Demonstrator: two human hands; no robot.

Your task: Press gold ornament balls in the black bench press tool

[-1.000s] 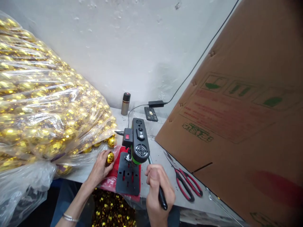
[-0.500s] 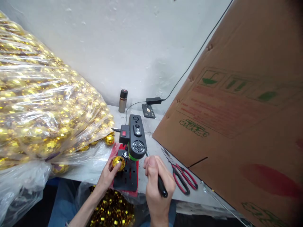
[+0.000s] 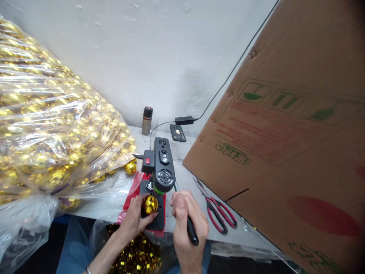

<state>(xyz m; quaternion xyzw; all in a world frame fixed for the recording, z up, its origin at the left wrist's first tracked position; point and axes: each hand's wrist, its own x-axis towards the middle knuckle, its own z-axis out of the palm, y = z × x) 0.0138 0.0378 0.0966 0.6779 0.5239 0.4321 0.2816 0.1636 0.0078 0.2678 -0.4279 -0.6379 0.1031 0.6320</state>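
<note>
My left hand point(image 3: 136, 216) has its thumb and fingers closed around a gold mirror-tiled ball point(image 3: 150, 204). The ball sits over the black slotted base plate point(image 3: 156, 224) of a small bench drill press point(image 3: 164, 163), just in front of its overhanging head. Whatever lies under the head at the ball's far side is hidden. My right hand point(image 3: 190, 224) is wrapped around the lever handle point(image 3: 193, 231), a black grip on a metal rod that runs to the machine's right side. Red plastic sheet point(image 3: 129, 198) lies beneath the base.
At left bulges a clear bag point(image 3: 71, 140) of gold balls, with a loose ball point(image 3: 130, 168) beside it. Red-handled scissors point(image 3: 218, 211) lie right. A large carton point(image 3: 270, 133) leans over the table. Behind stand a spray can point(image 3: 146, 121), phone point(image 3: 178, 133) and power adapter point(image 3: 184, 120).
My left hand has carried the gold ball rightward and slightly nearer me, over the base plate. My right hand stays on the lever handle, shifted only slightly.
</note>
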